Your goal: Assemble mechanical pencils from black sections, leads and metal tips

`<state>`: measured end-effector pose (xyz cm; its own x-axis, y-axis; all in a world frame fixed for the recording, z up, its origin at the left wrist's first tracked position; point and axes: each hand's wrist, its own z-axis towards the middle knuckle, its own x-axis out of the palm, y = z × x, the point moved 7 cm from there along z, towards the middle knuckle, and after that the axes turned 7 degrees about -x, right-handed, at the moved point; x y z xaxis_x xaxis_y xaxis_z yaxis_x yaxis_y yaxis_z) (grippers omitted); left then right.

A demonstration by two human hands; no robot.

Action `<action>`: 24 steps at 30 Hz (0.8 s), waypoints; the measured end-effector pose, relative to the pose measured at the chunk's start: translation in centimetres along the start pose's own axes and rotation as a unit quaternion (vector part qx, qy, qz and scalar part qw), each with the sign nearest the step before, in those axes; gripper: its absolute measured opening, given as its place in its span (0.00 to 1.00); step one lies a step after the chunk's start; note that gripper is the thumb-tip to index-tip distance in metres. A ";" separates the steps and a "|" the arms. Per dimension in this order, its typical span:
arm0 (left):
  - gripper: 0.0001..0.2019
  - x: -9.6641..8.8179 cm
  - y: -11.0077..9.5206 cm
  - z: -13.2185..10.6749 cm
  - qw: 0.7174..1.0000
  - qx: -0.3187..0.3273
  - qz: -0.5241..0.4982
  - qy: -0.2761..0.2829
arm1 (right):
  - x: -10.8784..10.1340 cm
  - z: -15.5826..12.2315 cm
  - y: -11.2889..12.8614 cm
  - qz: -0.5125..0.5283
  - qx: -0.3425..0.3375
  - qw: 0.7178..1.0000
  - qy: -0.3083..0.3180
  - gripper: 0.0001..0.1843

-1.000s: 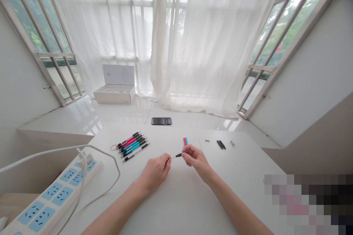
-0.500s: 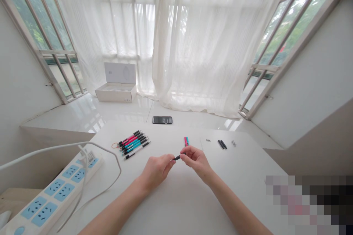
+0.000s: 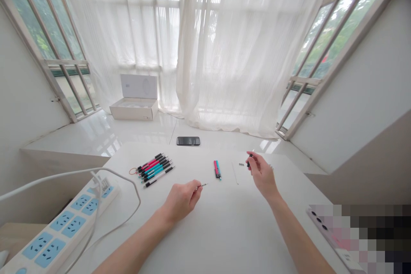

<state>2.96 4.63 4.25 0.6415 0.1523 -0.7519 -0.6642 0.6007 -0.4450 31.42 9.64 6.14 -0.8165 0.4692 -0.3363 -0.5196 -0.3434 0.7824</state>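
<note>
Pinched in my left hand [image 3: 183, 200] is a partly taken-apart pen [image 3: 203, 185], its thin inner end sticking out to the right; the rest hides in the fingers. My right hand [image 3: 261, 174], off to the right over the table, has a black pen grip [image 3: 249, 161] between thumb and fingers. Between the hands lie a pink pen barrel [image 3: 216, 169] and a blue pen barrel [image 3: 218, 170] side by side. Nearer the right hand are a thin clear refill [image 3: 235, 173] and small springs [image 3: 241, 164]. The right hand covers the spot where loose black grips lay.
Several assembled pens [image 3: 157, 169] lie in a row at left, beside an elastic band [image 3: 132, 171]. A power strip [image 3: 64, 227] with a white cable [image 3: 139, 192] occupies the left edge. A phone [image 3: 188, 141] and an open white box [image 3: 133, 109] are farther back.
My hands have parted. The right hand has moved right and away with the black grip, uncovering the pen's thin end in the left hand and more of the pink and blue barrels.
</note>
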 end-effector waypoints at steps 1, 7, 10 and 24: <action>0.10 0.0 0.0 0.0 1.000 0.000 0.001 0.001 | -1.5 0.4 -0.8 -0.086 -0.023 0.996 -0.026 0.26; 0.09 0.2 0.0 0.0 1.000 0.006 0.010 0.010 | -7.0 0.6 -6.4 -0.315 -0.002 0.945 -0.082 0.23; 0.09 0.3 -0.1 -0.1 1.000 0.012 0.013 0.012 | -7.5 0.3 -8.7 -0.331 0.022 0.942 -0.056 0.17; 0.10 0.5 -0.2 -0.1 1.000 0.016 0.009 0.025 | -4.4 0.4 -9.9 -0.343 0.030 0.939 0.025 0.15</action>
<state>3.40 4.52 3.88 0.6096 0.1239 -0.7830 -0.6615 0.6238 -0.4162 40.24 11.28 0.12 -0.3072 0.5246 -0.7940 -0.9130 0.0727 0.4013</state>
